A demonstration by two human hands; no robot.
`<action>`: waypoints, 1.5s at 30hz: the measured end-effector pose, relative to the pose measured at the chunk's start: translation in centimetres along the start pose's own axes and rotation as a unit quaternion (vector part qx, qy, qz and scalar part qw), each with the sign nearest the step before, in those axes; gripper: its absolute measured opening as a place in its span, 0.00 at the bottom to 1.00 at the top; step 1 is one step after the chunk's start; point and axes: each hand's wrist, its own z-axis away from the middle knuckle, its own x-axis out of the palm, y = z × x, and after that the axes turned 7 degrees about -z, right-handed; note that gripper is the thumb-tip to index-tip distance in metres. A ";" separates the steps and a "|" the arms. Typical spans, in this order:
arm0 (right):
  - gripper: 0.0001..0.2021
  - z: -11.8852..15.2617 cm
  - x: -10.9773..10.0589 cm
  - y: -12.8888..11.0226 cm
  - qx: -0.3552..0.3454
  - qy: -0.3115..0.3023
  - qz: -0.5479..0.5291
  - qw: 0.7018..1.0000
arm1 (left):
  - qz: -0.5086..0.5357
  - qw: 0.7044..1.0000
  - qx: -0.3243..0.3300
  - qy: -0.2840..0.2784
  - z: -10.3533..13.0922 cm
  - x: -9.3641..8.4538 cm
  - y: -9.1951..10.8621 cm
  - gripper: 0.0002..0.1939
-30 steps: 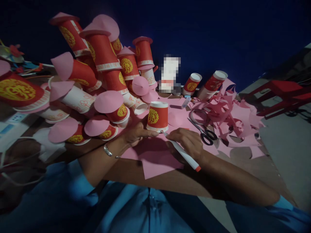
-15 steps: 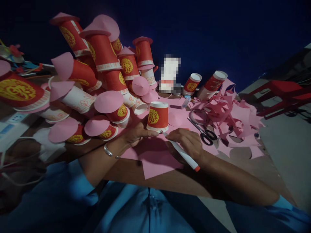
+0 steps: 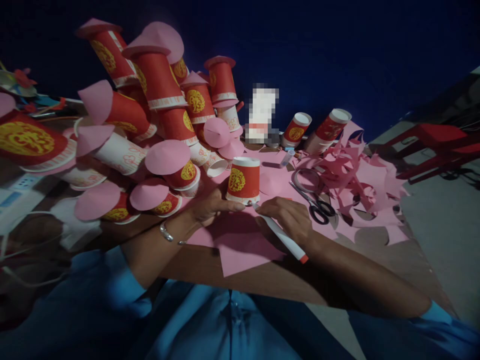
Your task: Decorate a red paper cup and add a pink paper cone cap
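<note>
An upside-down red cup (image 3: 243, 179) with a gold emblem is near the middle of the table (image 3: 198, 262), white base up and rim down, among sheets of pink paper (image 3: 245, 255).

My left hand (image 3: 212, 207) is at the cup's lower left. The thumb lies straight, its tip against the rim; the fingers curl mostly out of sight, so I cannot tell whether they pinch the cup. A silver bracelet (image 3: 167, 234) circles that wrist.

My right hand (image 3: 290, 217) pinches a white pen (image 3: 282, 235) near its tip, the red end slanting back toward the table's near edge. The tip meets the rim, or almost does (I cannot make out which), just beside my left thumb.

A shallow pink cone (image 3: 272, 184) lies just right of the cup. Black-handled scissors (image 3: 312, 203) lie farther right, before a heap of pink scraps (image 3: 369, 182) that spreads to the table's right edge.

Many red and white cups (image 3: 154, 80) wearing pink hats (image 3: 168, 156) crowd the left side up to the far edge. Two hatless stacks, one left (image 3: 295, 131), one right (image 3: 329, 131), lean by the far edge. Beyond the right edge is a red stool (image 3: 437, 137).
</note>
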 end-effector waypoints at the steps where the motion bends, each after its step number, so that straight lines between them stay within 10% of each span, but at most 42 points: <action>1: 0.06 -0.1 0.0 0.0 -0.001 0.001 -0.002 1.000 | 0.001 1.000 -0.001 -0.001 0.0 0.0 0.0 0.45; 31: 0.08 0.1 0.2 -0.4 0.009 0.007 0.001 1.000 | -0.006 1.000 0.010 0.016 -0.1 0.0 -0.1 0.49; 45: 0.08 -0.2 -0.3 0.3 0.046 0.036 -0.017 0.998 | 0.057 0.998 0.025 0.005 -0.2 -0.3 0.2 0.24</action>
